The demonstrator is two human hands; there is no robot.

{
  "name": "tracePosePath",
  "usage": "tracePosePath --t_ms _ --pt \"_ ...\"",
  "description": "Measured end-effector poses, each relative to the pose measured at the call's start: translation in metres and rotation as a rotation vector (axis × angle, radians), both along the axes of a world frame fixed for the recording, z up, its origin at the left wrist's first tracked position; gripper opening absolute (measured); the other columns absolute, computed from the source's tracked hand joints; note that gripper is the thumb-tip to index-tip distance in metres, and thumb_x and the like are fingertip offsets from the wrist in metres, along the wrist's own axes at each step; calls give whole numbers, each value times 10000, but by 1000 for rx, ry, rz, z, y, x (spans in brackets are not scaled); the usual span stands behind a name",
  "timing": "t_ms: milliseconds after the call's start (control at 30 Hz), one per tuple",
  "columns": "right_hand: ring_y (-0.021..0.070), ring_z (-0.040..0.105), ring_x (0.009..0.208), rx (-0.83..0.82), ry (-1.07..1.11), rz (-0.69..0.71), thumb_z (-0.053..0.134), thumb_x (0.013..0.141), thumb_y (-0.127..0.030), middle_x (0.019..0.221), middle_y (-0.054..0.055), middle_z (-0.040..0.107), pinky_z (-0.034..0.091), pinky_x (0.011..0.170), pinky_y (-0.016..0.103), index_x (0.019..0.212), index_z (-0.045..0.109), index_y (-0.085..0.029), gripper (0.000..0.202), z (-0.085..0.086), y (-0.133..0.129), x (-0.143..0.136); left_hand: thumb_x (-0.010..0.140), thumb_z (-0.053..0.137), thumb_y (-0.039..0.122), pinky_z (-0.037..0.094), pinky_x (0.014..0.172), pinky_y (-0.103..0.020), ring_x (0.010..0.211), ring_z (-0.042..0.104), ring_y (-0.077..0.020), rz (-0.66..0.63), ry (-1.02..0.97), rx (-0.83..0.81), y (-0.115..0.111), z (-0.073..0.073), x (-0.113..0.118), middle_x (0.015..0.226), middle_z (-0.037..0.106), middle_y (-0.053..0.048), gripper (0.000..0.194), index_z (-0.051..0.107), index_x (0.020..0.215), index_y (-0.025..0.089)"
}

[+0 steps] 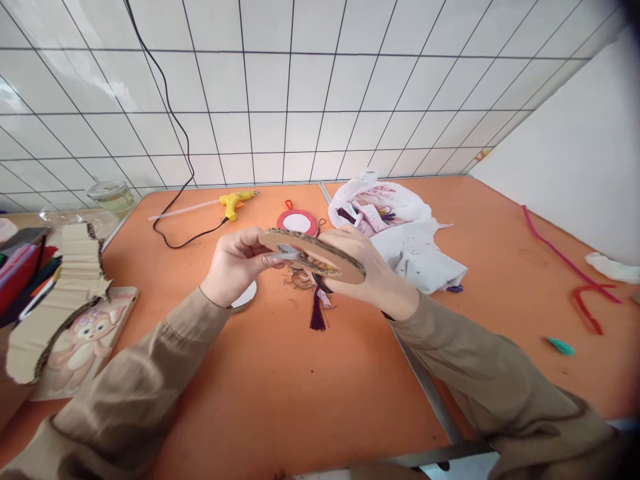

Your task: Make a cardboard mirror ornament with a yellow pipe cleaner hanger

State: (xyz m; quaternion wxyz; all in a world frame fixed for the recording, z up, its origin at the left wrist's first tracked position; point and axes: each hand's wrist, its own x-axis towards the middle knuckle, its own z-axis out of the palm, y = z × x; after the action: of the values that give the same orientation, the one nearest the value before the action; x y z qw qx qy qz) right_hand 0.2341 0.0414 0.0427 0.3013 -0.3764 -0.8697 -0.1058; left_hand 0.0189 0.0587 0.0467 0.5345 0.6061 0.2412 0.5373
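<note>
At mid-frame the left hand (233,263) pinches the left end of a cardboard ring (345,261), thumb and fingertips closed on its edge. The right hand (367,263) curls round the dark handles of scissors (287,253) at the ring's right end; how tightly is hidden. The ring slants from upper left to lower right between the hands, and the blades lie across its opening, tips towards the left hand, which is nearer them. Beyond, a purple tassel (317,313) lies just below centre; a yellow glue gun (234,202) is at upper left.
</note>
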Motion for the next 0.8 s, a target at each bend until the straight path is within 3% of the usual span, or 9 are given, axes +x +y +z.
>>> tracePosePath --t_ms 233,500,800 --pt "176 445 618 2 -21 41 541 908 -251 706 11 534 303 639 336 1067 671 -222 207 8 -4 -1 599 931 317 638 584 -326 586 721 -193 71 11 19 -4 -6 6 662 764 -21 196 787 682 214" --pt "158 369 619 -107 -39 -29 524 864 -104 654 -2 453 298 666 341 780 617 -225 174 8 -6 -4 555 948 329 639 554 -299 558 712 -184 110 0 -78 -9 -9 11 638 758 -38 253 767 639 174" --pt "151 430 672 46 -75 28 479 853 -95 715 2 502 265 682 338 697 550 -195 198 12 -2 3 593 923 406 643 559 -348 565 721 -206 100 -9 -71 -9 -13 11 657 765 -24 264 761 650 205"
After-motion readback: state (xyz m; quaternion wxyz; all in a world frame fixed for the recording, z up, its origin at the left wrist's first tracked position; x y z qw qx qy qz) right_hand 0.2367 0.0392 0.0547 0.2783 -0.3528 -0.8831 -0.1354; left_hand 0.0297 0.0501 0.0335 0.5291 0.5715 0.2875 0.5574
